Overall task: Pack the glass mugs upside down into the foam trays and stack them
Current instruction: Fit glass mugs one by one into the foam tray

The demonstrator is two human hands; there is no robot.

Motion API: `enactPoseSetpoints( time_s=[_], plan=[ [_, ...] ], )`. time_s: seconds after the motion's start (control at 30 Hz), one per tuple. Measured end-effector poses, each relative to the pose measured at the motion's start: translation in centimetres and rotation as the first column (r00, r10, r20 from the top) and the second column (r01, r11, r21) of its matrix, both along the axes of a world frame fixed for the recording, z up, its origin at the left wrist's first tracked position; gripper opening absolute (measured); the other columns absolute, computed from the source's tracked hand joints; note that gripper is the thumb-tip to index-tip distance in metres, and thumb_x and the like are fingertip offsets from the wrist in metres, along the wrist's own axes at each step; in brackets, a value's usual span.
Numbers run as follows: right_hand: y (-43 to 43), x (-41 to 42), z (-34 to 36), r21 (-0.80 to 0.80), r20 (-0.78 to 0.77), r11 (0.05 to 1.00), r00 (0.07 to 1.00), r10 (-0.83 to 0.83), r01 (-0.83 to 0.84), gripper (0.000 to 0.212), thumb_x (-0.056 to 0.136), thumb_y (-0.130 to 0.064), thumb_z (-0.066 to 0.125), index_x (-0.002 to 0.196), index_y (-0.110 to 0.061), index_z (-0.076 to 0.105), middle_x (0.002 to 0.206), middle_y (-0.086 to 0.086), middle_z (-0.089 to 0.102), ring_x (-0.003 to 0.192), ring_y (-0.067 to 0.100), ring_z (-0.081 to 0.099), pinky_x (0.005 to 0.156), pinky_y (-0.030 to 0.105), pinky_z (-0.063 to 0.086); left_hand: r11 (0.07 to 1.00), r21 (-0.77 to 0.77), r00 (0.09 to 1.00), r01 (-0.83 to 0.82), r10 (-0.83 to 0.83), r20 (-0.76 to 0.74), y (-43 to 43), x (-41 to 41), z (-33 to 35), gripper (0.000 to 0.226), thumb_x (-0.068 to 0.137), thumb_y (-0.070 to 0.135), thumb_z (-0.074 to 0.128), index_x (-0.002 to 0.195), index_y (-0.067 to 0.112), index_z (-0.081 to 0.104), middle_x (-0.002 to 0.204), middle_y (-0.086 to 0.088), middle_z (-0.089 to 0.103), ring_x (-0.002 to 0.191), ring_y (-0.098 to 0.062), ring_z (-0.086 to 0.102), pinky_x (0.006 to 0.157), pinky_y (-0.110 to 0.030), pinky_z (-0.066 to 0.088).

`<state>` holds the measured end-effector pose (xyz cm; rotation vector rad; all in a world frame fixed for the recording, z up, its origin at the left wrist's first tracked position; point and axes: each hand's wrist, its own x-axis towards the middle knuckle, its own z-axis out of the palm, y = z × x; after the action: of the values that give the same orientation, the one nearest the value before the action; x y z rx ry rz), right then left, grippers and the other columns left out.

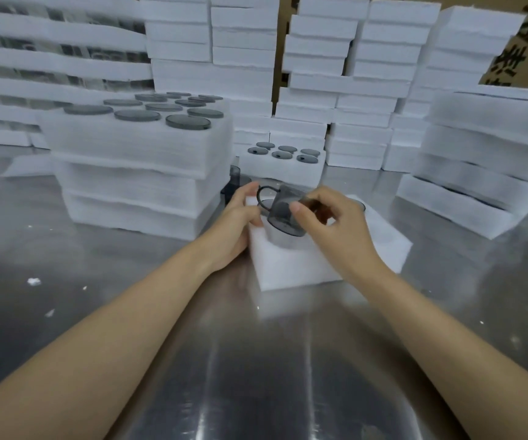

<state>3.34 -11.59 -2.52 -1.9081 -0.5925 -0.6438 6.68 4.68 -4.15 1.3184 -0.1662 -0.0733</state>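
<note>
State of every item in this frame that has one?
glass mug: tilted, held above foam tray, not seated.
foam tray: lying flat, not stacked.
left stack: top tray loaded, mugs bottom-up.
rear tray: six mugs, bottom-up.
right hand: grips glass mug.
left hand: holds foam tray edge.

Right hand (329, 223) gripping mug (283, 219), foam tray (291, 265) beneath

- A packing area, by the look of it: white foam trays (319, 42) stacked high along the far side.
- Cardboard cartons (516, 61) behind, steel worktable (256, 360) near.
</note>
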Motion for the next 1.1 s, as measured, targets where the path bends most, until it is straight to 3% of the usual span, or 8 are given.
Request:
enactPoseSetpoints(
  time_s=[0.13,0.3,0.4,0.47,0.57,0.7,0.83,1.1],
  plan=[
    [0.3,0.1,-0.5,-0.157,0.138,0.981,0.986,-0.092,0.114,0.024,0.079,-0.038,0.061,0.064,-0.022,0.051,0.061,-0.016,0.048,0.063,0.005,0.044,0.061,0.027,0.034,1.000,-0.028,1.000,0.008,-0.008,-0.008,0.0,0.3,-0.3,0.089,0.051,0.002,0.042,0.139,0.016,0.042,0.105,-0.006,0.066,0.089,-0.014,0.068,0.078,-0.024,0.054],
    [0.6,-0.6,-0.6,-0.349,0.439,0.890,0.890,-0.120,0.293,0.031,0.079,-0.041,0.055,0.060,-0.017,0.053,0.059,-0.009,0.053,0.062,0.017,0.051,0.051,0.028,0.038,0.997,-0.083,1.000,-0.001,0.000,-0.014,0.0,-0.2,0.0,0.079,0.057,0.009,0.041,0.136,0.007,0.044,0.115,-0.014,0.059,0.110,-0.030,0.056,0.107,-0.043,0.040],
    [0.9,-1.2,-0.2,-0.392,0.462,0.853,0.875,-0.142,0.345,0.033,0.080,-0.042,0.052,0.059,-0.018,0.052,0.057,-0.007,0.053,0.061,0.020,0.053,0.048,0.025,0.033,0.991,-0.127,0.999,-0.038,0.037,-0.014,0.0,-0.3,0.2,0.052,0.080,0.016,0.046,0.131,0.006,0.051,0.105,-0.009,0.064,0.107,-0.027,0.058,0.104,-0.041,0.042],
    [1.0,-1.5,-0.1,-0.443,0.490,0.802,0.857,-0.158,0.401,0.032,0.081,-0.042,0.052,0.058,-0.020,0.049,0.056,-0.007,0.052,0.059,0.021,0.053,0.049,0.023,0.026,0.993,-0.118,1.000,-0.016,0.016,0.000,0.1,0.2,-0.1,0.035,0.092,0.021,0.041,0.110,0.014,0.070,0.091,-0.003,0.072,0.094,-0.020,0.067,0.092,-0.034,0.052],
    [1.4,-1.8,0.1,-0.510,0.481,0.746,0.861,-0.166,0.429,0.031,0.082,-0.039,0.055,0.059,-0.025,0.038,0.055,-0.006,0.049,0.058,0.023,0.054,0.048,0.023,0.025,0.994,-0.075,0.997,0.077,-0.077,0.011,0.1,0.3,-0.2,0.044,0.096,0.029,0.040,0.077,0.023,0.080,0.080,0.001,0.074,0.079,-0.013,0.071,0.077,-0.025,0.057],
    [1.5,-2.0,0.3,-0.576,0.386,0.718,0.905,-0.182,0.390,0.037,0.083,-0.041,0.051,0.058,-0.024,0.030,0.055,-0.009,0.037,0.060,0.023,0.047,0.048,0.026,0.030,1.000,-0.027,1.000,0.016,-0.016,-0.005,0.0,0.0,0.0,0.044,0.086,0.027,0.057,0.128,0.012,0.058,0.121,-0.010,0.061,0.118,-0.024,0.057,0.111,-0.039,0.038],
    [1.2,-1.3,0.4,-0.657,0.274,0.679,0.943,-0.188,0.326,0.044,0.089,-0.041,0.046,0.054,-0.021,0.028,0.052,-0.002,0.041,0.059,0.025,0.041,0.051,0.031,0.027,0.998,0.069,0.999,0.008,-0.010,0.034,-0.2,-0.2,-0.2,0.065,0.066,0.026,0.058,0.131,0.021,0.052,0.139,-0.012,0.049,0.127,-0.024,0.049,0.114,-0.040,0.033],
    [0.4,-1.0,0.2,-0.761,0.246,0.593,0.963,-0.112,0.264,0.036,0.089,-0.049,0.033,0.068,-0.021,0.045,0.064,-0.003,0.053,0.064,0.023,0.047,0.049,0.030,0.024,0.986,0.142,0.991,0.091,-0.103,0.082,0.6,0.6,-0.5,0.063,0.066,0.015,0.058,0.128,0.027,0.053,0.104,-0.002,0.067,0.096,-0.017,0.061,0.097,-0.032,0.045]
  ],
)
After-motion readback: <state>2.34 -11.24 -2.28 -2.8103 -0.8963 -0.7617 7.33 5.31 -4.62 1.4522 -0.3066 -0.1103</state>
